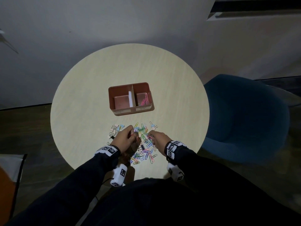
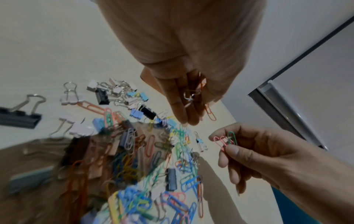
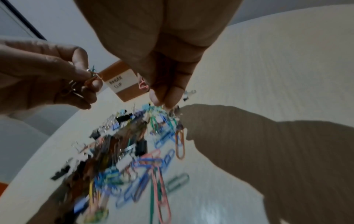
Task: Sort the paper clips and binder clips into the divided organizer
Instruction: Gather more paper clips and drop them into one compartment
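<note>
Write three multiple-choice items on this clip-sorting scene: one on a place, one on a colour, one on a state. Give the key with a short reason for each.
1. Where does the organizer stand relative to the loose clip pile?
A. Beyond the pile, farther from the person
B. Between the pile and the person
C. On the blue chair

2. What colour are most of the paper clips in right compartment?
A. Black
B. Pink
C. Yellow

3. What is the state of the left compartment?
A. Full of binder clips
B. Covered by a lid
C. Holds no clips

Key:
1 A, the head view shows the organizer on the round table past the pile.
2 B, pink clips lie against the right compartment's front wall.
3 C, its bare floor shows.
</note>
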